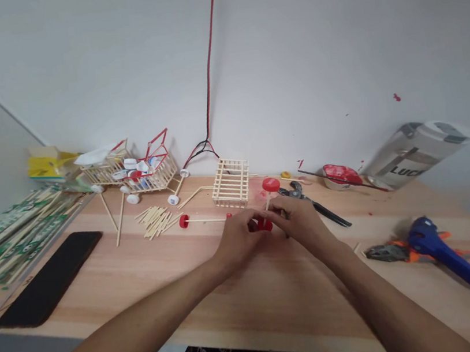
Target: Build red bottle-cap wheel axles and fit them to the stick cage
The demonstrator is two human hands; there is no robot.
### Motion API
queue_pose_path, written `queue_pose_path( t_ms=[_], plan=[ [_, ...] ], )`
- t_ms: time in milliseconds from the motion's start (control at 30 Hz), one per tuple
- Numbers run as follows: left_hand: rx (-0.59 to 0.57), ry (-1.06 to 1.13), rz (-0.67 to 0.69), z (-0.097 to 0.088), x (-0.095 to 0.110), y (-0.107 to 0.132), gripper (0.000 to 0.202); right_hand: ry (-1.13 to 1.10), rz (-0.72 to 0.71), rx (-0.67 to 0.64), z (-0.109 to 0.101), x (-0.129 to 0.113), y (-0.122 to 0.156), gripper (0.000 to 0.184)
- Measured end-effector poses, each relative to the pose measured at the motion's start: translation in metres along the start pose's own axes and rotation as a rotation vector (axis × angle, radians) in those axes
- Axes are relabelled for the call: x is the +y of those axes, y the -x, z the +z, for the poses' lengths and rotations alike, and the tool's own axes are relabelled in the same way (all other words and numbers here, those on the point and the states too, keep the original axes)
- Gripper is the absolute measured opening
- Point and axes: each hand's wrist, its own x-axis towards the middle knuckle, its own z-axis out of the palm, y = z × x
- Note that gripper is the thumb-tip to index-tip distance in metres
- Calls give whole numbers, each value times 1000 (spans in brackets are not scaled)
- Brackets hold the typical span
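Note:
Between my hands a short wooden stick (pixel 267 202) stands nearly upright, with a red bottle cap (pixel 270 185) on its top end. A second red cap (pixel 264 225) sits at its lower end, partly hidden by my fingers. My left hand (pixel 241 234) is closed around the lower cap. My right hand (pixel 295 214) pinches the stick just above it. Left of my hands lies another stick (pixel 206 221) with a red cap (pixel 184 221) on one end; a bit of red shows at its other end. Behind stands a small crate of wooden sticks (pixel 231 183).
Stick carts (pixel 153 173) with white cap wheels stand at the back left, near loose short sticks (pixel 156 221). A black phone (pixel 50 277) and packaged chopsticks (pixel 11 236) lie left. Right are pliers (pixel 388 253), a blue glue gun (pixel 451 256), cutters (pixel 327 212) and a red paint tub (pixel 342 176).

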Motion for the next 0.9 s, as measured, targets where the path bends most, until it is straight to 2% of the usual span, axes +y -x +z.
queue_pose_path(
  t_ms=[167,400,900],
  plan=[
    [41,-130,69,4,-7,-5,17,33,21,-19,3,4,0,33],
    [48,-277,100,4,-17,-8,10,40,19,-31,14,10,2,26],
    [-14,-291,89,2,-16,-9,13,34,35,-42,23,12,2,25]
  ],
)
